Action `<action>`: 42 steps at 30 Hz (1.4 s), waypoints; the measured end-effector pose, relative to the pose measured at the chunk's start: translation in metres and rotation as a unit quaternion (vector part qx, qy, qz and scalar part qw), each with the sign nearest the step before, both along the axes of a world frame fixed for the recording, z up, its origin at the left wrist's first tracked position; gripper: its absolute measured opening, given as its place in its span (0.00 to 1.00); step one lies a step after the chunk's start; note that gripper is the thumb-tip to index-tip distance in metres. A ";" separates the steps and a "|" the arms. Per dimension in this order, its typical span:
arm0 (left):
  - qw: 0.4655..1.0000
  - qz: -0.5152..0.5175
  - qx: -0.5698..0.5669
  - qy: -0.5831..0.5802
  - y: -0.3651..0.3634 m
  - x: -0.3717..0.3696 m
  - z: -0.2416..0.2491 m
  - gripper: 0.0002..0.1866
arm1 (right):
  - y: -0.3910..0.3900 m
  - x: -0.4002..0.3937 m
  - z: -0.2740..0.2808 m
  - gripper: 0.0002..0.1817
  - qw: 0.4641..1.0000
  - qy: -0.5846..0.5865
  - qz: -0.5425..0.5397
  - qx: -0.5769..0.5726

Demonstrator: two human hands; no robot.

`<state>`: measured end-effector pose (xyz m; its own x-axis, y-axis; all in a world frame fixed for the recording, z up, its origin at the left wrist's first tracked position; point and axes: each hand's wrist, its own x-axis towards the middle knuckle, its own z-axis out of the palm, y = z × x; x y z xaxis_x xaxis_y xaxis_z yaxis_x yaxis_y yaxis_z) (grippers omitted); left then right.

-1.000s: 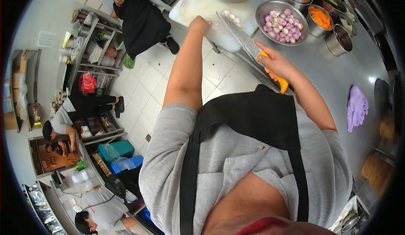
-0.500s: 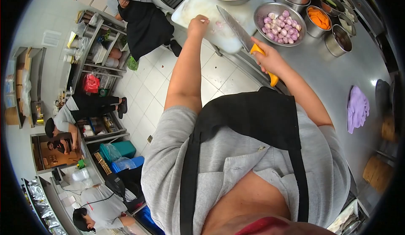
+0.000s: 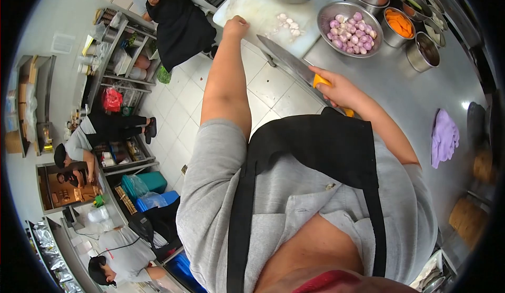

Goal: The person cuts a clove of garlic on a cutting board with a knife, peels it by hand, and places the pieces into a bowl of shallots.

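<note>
Yellow, the handle [image 3: 320,81] seemed the safe hold on that likely stiff knife [image 3: 286,57], right hand [image 3: 342,87] wrapped round it, left hand [image 3: 236,26] apart, its grip hidden from me.

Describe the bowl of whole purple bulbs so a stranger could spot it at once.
Find the steel counter, then the white cutting board at the picture's top. By the board's right side sits a wide metal bowl. Unlike the bowl of sliced pieces up-left and the container of orange pieces at its right, it holds whole purple bulbs.
</note>
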<state>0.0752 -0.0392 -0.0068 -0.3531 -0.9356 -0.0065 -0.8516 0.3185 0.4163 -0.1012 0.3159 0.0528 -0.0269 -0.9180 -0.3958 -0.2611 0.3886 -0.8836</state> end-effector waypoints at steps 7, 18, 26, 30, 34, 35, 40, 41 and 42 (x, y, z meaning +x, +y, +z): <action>0.999 -0.038 0.014 0.033 0.000 -0.005 -0.011 0.17 | -0.021 -0.014 0.001 0.29 0.996 0.061 -0.064 -0.004; 0.967 -0.112 0.229 0.019 0.027 -0.026 0.002 0.15 | -0.024 -0.002 -0.035 0.30 0.979 -0.183 -0.088 -0.022; 0.977 -0.098 0.170 -0.079 0.038 -0.036 0.007 0.22 | -0.027 0.003 -0.037 0.30 0.967 -0.233 -0.102 -0.006; 0.971 -0.098 0.154 -0.155 0.018 -0.040 -0.016 0.27 | -0.030 0.006 -0.037 0.30 0.970 -0.228 -0.089 -0.005; 0.977 -0.106 0.089 -0.160 0.024 -0.040 -0.014 0.33 | -0.032 0.007 -0.033 0.30 0.975 -0.203 -0.089 0.023; 0.976 -0.105 0.100 -0.160 0.027 -0.040 -0.011 0.34 | -0.032 0.008 -0.032 0.30 0.974 -0.204 -0.090 0.025; 0.983 -0.104 0.085 -0.123 0.021 -0.033 -0.022 0.35 | -0.051 0.015 -0.037 0.31 0.979 -0.188 -0.078 0.016; 0.985 -0.107 0.071 -0.113 0.021 -0.032 -0.024 0.35 | -0.056 0.017 -0.039 0.31 0.979 -0.190 -0.077 0.017; 0.985 -0.107 0.072 -0.113 0.025 -0.032 -0.020 0.35 | -0.060 0.019 -0.041 0.31 0.979 -0.189 -0.077 0.012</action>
<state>0.0432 -0.0142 -0.0265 -0.5164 -0.8232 -0.2359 -0.8476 0.4523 0.2773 -0.0824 0.2559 0.0116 -0.0122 -0.9050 -0.4253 0.1453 0.4192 -0.8962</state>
